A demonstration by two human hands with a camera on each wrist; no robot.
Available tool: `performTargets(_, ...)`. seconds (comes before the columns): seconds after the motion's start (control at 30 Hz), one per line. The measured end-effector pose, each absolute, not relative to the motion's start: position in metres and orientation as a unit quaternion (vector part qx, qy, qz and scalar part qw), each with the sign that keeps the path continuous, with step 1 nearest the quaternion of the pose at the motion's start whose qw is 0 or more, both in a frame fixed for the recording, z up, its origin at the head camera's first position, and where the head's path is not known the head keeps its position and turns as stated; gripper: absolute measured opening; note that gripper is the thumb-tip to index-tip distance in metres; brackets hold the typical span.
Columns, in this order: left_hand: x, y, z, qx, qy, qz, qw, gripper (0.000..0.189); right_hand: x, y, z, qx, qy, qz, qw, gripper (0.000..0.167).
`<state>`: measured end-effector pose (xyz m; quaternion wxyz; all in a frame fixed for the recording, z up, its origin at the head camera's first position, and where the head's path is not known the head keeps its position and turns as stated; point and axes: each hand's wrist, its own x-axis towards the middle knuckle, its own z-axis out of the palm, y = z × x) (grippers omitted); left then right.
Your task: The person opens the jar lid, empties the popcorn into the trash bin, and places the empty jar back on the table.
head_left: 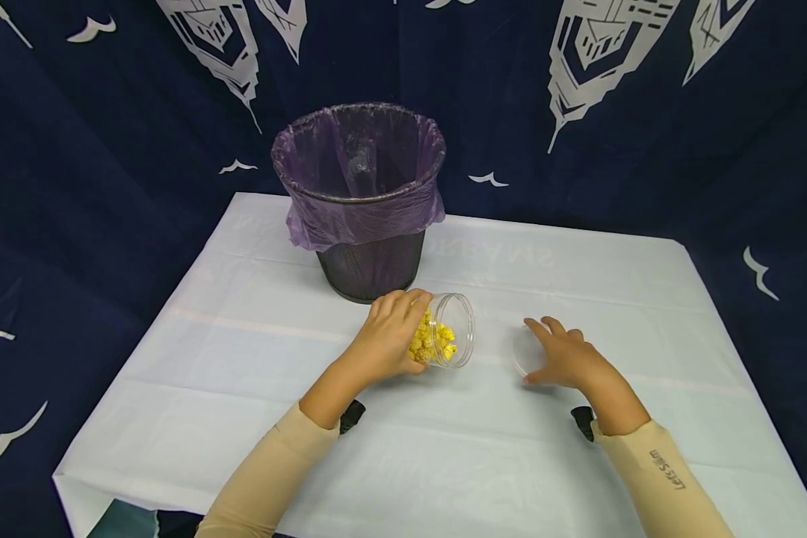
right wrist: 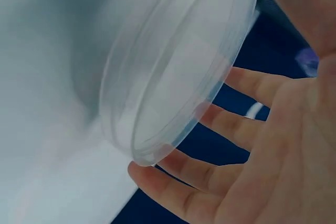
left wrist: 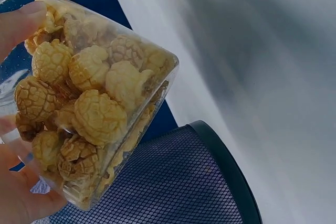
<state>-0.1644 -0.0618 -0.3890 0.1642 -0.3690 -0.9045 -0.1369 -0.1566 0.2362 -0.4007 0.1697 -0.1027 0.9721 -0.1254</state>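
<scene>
Navy curtain point(head_left: 498, 97) hung behind the bin point(head_left: 370, 265), which stood on a white-covered table point(head_left: 498, 456), purple liner point(head_left: 370, 222) over its rim. Left hand point(head_left: 391, 336) was clamped round a clear jar point(head_left: 449, 332), just in front of the bin. Jar was tilted sideways, uncapped mouth facing off to the bin's right. Right hand point(head_left: 563, 359) pinched a clear lid point(right wrist: 173, 77) by its edge, farther right of the bin. Couldn't tell if the jar touched the table; hand hid its underside. Main risk, I'd judge: popcorn point(left wrist: 86, 103) sat inside with nothing capping it, so extra tilt or a jolt could spill it short of the bin. Smooth plastic might slip if the grip loosened. Lid could drop too, held only at the edge. Left knuckles close to the bin could bump it.
</scene>
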Motion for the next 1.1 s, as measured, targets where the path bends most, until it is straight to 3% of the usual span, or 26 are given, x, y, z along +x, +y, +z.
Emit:
performTargets(0.2,-0.165,-0.063,-0.388,-0.368,-0.906,-0.131,0.164,0.102,-0.155,0.241,-0.418,-0.076,0.963,-0.152,0.210,0.100)
performTargets(0.4,-0.166,-0.064,-0.389,-0.369,-0.906,-0.124,0.168,0.102,-0.160,0.241,-0.416,-0.095,0.963,-0.142,0.210,0.104)
performTargets(0.6,-0.166,-0.064,-0.389,-0.371,-0.904,-0.135,0.163,0.102,-0.180,0.235,-0.386,-0.137,0.967,-0.175,0.125,0.084)
performTargets(0.83,-0.165,-0.063,-0.390,-0.371,-0.904,-0.141,0.157,0.101,-0.219,0.217,-0.329,-0.106,0.955,-0.276,-0.007,0.066)
performTargets(1.1,-0.167,-0.059,-0.390,-0.374,-0.902,-0.143,0.162,0.101,-0.259,0.187,-0.284,-0.087,0.898,-0.429,-0.029,0.058)
